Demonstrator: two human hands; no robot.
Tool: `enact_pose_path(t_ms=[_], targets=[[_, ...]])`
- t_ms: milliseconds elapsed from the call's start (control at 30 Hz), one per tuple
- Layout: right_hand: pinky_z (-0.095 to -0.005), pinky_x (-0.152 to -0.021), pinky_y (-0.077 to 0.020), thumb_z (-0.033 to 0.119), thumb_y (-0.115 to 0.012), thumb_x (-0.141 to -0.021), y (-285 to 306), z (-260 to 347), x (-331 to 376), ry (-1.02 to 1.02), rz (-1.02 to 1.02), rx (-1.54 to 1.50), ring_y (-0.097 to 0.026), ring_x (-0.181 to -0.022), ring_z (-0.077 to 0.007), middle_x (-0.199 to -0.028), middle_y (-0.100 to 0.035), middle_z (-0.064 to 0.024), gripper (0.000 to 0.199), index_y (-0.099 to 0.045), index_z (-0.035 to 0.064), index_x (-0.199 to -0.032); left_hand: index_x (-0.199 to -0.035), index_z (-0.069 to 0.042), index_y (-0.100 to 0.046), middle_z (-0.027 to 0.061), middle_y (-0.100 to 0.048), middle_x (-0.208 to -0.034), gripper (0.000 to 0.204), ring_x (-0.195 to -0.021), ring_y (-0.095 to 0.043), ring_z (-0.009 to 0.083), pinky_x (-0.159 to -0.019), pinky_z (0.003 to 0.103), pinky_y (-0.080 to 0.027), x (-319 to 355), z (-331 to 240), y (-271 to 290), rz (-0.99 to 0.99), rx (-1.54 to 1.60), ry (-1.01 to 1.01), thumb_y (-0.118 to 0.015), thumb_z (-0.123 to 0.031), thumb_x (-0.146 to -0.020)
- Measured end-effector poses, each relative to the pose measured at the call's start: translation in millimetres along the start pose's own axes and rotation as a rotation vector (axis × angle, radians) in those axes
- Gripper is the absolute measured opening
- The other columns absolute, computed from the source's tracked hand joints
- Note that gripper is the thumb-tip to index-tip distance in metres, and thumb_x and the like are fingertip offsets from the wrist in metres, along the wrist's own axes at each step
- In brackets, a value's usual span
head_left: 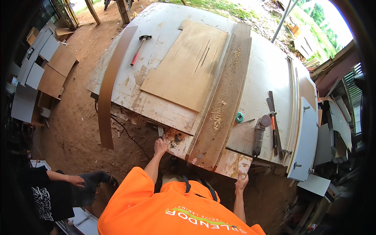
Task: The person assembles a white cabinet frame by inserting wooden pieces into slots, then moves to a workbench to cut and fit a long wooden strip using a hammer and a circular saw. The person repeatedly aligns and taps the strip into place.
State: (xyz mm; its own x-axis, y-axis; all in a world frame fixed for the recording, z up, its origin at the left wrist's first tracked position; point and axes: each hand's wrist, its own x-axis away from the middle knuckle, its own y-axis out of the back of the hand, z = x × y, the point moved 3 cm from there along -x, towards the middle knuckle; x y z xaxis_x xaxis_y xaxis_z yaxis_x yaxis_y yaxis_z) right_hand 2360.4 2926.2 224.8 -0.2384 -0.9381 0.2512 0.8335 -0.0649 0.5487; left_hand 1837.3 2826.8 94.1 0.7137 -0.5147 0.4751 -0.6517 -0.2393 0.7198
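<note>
Both my hands are at the near end of a large worktable (137, 113). My left hand (161, 145) is closed on the left end of a stained, worn board (225, 164) that juts out from the near edge. At the board's right corner, my right hand (241, 182) grips its edge, some fingers hidden beneath. Between my hands, a long brown pitted plank (219, 113) runs away from me across the board and table. Left of the plank lies a thin plywood sheet (184, 66) with dark cracks and a notched outline.
A red-handled hammer (140, 50) and a long brown strip (111, 82) lie at the left. Right of the plank are a teal tape measure (239, 117), an angle grinder (259, 137), and an orange-handled hammer (273, 125). A person in black (58, 188) is at lower left.
</note>
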Motion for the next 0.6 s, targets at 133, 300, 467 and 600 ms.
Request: enact_pose_path(t_ms=[133, 300, 467, 600], targets=[[-0.0316, -0.054, -0.0475, 0.048, -0.072, -0.094, -4.6, -16.5, 1.6, -0.095, 0.046, -0.012, -0.059, -0.069, -0.0167, -0.1, -0.066, -0.0097, 0.059, -0.059, -0.002, -0.122, -0.116, 0.004, -0.065, 0.033, -0.068, -0.108, 0.07, -0.105, -0.063, 0.0517, -0.09, 0.058, -0.049, 22.8, 3.4, 19.2, -0.091, 0.008, -0.003, -0.029, -0.055, -0.106], [-0.0273, -0.046, -0.0475, 0.049, -0.072, -0.093, -5.0, -29.1, 9.2, -0.225, 0.087, 0.009, -0.059, -0.069, -0.0132, -0.104, -0.066, -0.0072, 0.059, -0.06, 0.0014, -0.125, -0.111, 0.003, -0.066, 0.0325, -0.068, -0.104, 0.067, -0.102, -0.062, 0.0523, -0.088, 0.059, -0.048, 39.7, 8.0, 26.6, -0.11, -0.03, -0.002, -0.027, -0.051, -0.108], [-0.0275, -0.045, -0.0486, 0.038, -0.073, -0.094, -25.6, -48.8, -3.5, -0.291, 0.046, -0.048, -0.061, -0.072, -0.0138, -0.104, -0.067, -0.0064, 0.048, -0.061, 0.0014, -0.122, -0.108, 0.003, -0.063, 0.0319, -0.068, -0.102, 0.063, -0.101, -0.062, 0.0528, -0.086, 0.06, -0.048, 43.9, 4.5, 31.4, -0.162, -0.012, -0.046, -0.028, -0.049, -0.109], [-0.0283, -0.043, -0.048, 0.035, -0.073, -0.094, -36.9, -67.6, -13.0, -0.28, 0.046, -0.133, -0.061, -0.067, -0.0143, -0.095, -0.068, -0.0056, 0.043, -0.063, 0.0014, -0.118, -0.109, 0.003, -0.062, 0.0327, -0.067, -0.104, 0.063, -0.104, -0.061, 0.0529, -0.088, 0.059, -0.047, 46.9, 4.1, 38.3, -0.16, 0.025, -0.053, -0.027, -0.05, -0.109]])
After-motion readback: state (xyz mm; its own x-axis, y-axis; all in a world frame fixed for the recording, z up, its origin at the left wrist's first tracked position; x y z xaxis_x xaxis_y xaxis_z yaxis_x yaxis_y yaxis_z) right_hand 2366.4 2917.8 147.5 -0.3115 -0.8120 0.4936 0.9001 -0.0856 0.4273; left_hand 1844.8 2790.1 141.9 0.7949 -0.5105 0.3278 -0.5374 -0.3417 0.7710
